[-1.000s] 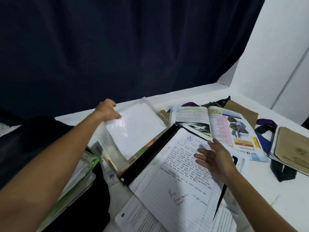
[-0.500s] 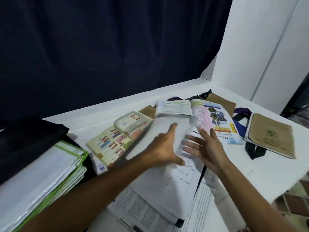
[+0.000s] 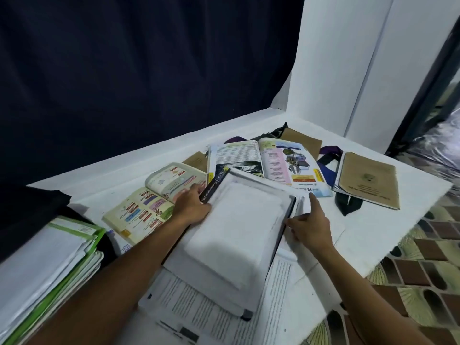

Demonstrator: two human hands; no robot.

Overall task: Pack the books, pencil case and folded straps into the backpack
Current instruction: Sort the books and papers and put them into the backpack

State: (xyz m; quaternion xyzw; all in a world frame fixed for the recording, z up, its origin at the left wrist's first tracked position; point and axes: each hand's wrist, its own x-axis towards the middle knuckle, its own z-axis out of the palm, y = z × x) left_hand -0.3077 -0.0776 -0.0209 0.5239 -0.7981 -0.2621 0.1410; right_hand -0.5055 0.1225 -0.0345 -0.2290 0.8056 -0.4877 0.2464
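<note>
Between the two hands lies a thick book (image 3: 239, 235), shut, its pale cover up and its dark spine toward the left hand (image 3: 193, 207). That hand lies along the spine edge, thumb on the cover and fingers seemingly curled over the spine's far end, so it grips the book there. The right hand (image 3: 310, 227) is at the opposite, page-edge side, its fingers curled against the dark cover edge with the forefinger sticking out away from the body; it seems to hold or steady that edge, though how firmly I cannot tell. The book rests on loose printed sheets (image 3: 206, 305) on the white bench (image 3: 373, 235), nearer the body than the open textbook (image 3: 268, 163) beyond both hands. Judging by its thickness, it will be heavy and stiff enough to carry flat, but the glossy cover looks slippery and the sheets beneath may slide or come along with it. The safest hold is probably both long edges at once, spine in the left hand, fore-edge pinched closed in the right so the pages do not fan. A second open book (image 3: 151, 207) lies beyond the left wrist, a brown-covered booklet (image 3: 368, 180) and dark straps (image 3: 346, 207) lie beyond the right hand, and a stack of papers (image 3: 47, 255) sits outside the left forearm.
</note>
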